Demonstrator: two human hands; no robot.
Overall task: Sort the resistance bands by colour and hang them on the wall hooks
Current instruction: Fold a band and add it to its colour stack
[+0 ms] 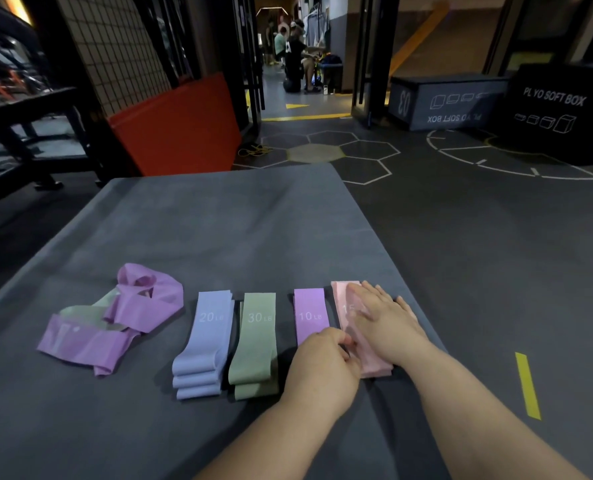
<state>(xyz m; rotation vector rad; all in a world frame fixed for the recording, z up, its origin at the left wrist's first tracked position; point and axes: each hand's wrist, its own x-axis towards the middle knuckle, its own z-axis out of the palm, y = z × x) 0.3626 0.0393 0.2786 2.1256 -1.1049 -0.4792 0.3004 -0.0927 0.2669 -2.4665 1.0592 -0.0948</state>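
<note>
Pink rubber sits under both our hands: the pink band (374, 362) lies at the right end of the row on the grey mat (219, 220). Our right hand (381, 317) presses flat and open on it; our left hand (322, 362) curls its grip on the near edge. Beside it lie the purple 10 LB band (309, 315), green bands (257, 344) and blue bands (203, 348). The tangled pile (115, 320) waits at left. We judge sorting is in hand; next we must untangle that pile. No hooks show.
</note>
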